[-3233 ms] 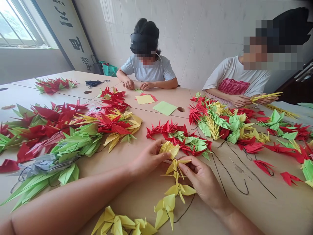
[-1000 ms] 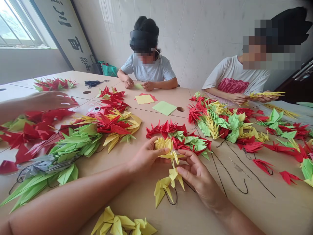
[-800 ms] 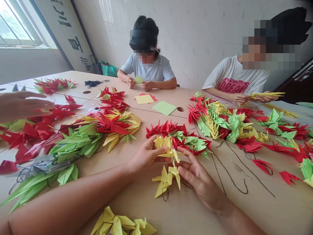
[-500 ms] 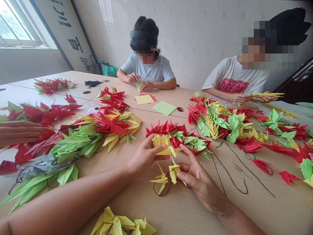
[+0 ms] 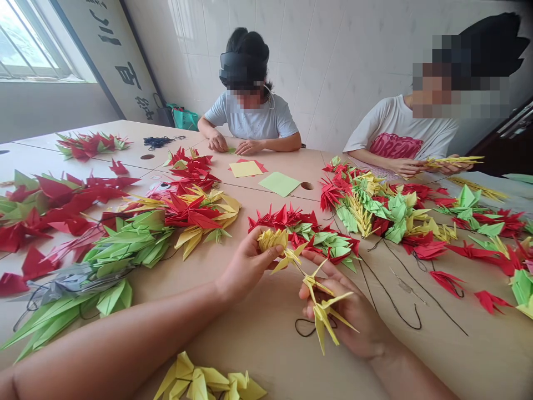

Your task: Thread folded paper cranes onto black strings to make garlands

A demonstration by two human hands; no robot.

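My left hand (image 5: 252,261) is closed around a bunch of yellow paper cranes (image 5: 272,239) pressed together on a black string. From that bunch the string runs to the right through loosely spaced cranes. My right hand (image 5: 347,311) has its fingers curled at one yellow paper crane (image 5: 313,283), and another yellow crane (image 5: 325,319) hangs in front of the palm; its exact grip is partly hidden. Below the right fingers a loop of black string (image 5: 303,329) dangles. More folded yellow cranes (image 5: 202,380) lie on the table at the near edge.
Strung red and green cranes (image 5: 300,230) lie just beyond my hands. Piles of coloured cranes (image 5: 129,239) cover the left side, and more (image 5: 378,205) the right. Loose black cords (image 5: 391,294) trail at right. Across the table (image 5: 233,344), two people work with paper, near green paper (image 5: 280,184).
My right hand has drawn the loose yellow cranes rightward along the string, away from the bunch in my left hand. Another person's hand at the far left has left the view.
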